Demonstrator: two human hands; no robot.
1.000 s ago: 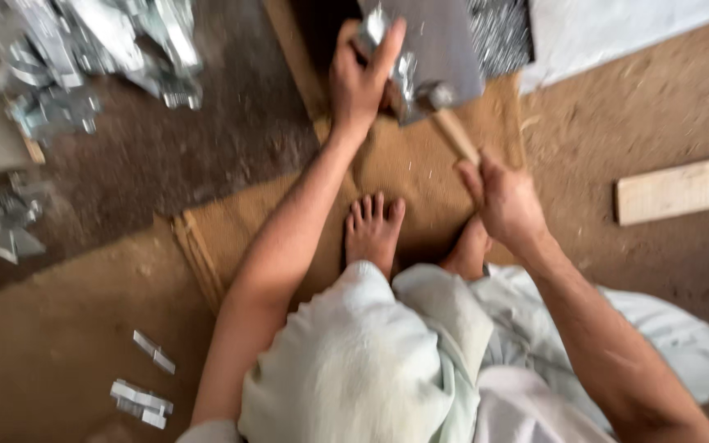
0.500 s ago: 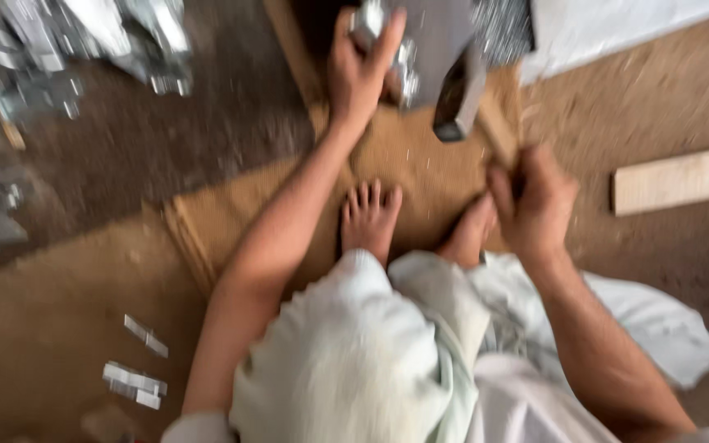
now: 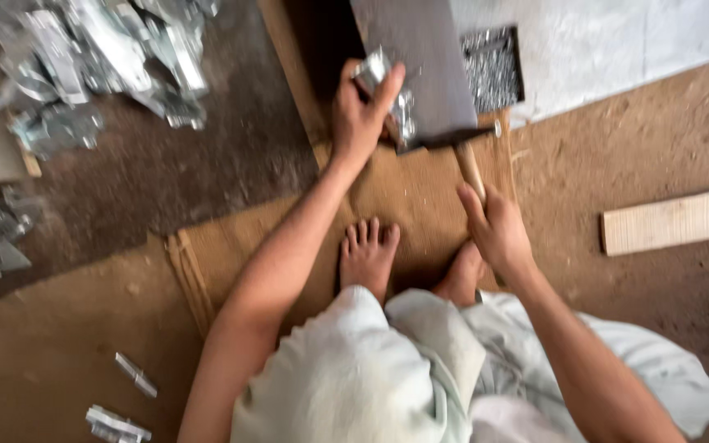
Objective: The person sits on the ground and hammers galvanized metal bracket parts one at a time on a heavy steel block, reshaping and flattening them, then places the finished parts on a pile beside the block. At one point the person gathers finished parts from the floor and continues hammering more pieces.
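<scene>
My left hand (image 3: 359, 123) pinches shiny crumpled metal piece (image 3: 387, 94) against edge of dark flat block (image 3: 420, 66). My right hand (image 3: 498, 234) grips wooden hammer handle (image 3: 471, 168), angled up toward block; hammer head blurred, unclear.

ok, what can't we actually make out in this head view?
- Hammer: head blurred and merging with the dark metal block; contact unclear.
- Shiny metal piece: shape lost behind left hand fingers and blur.
- Right hand: grips handle; palm side hidden.
- Scrap pile: cut by top edge, smeared.
</scene>
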